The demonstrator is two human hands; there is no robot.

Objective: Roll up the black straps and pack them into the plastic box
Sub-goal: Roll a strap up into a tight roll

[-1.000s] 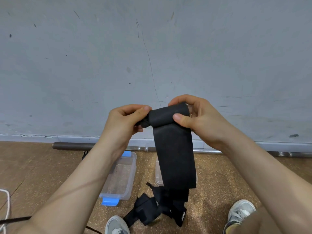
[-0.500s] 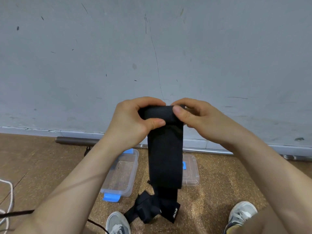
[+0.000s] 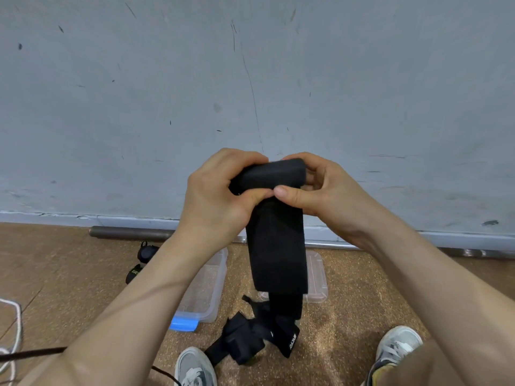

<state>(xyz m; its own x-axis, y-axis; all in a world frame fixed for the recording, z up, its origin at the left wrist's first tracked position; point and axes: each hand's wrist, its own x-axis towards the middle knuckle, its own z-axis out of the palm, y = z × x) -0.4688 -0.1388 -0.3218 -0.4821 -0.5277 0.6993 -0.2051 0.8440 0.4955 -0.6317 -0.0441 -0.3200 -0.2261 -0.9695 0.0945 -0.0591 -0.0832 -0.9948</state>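
Note:
I hold a wide black strap (image 3: 276,246) up in front of the grey wall, its top end wound into a roll. My left hand (image 3: 216,196) grips the roll's left end, thumb pressed on its front. My right hand (image 3: 320,188) grips the right end, thumb touching the left thumb. The loose length hangs straight down to the floor. A heap of more black straps (image 3: 250,338) lies on the floor between my shoes. The clear plastic box (image 3: 207,291) with a blue clip stands on the floor, partly behind my left forearm.
The box's clear lid (image 3: 317,277) lies flat behind the hanging strap. A small black roll (image 3: 146,253) and another black piece (image 3: 133,274) lie left of the box. A metal pipe (image 3: 131,233) runs along the wall's base. White cord (image 3: 12,324) at far left. My shoes (image 3: 193,367) stand at the bottom edge.
Both hands have closed in on the roll, thumbs now meeting at its front. The roll has grown thicker and the hanging length has risen a little.

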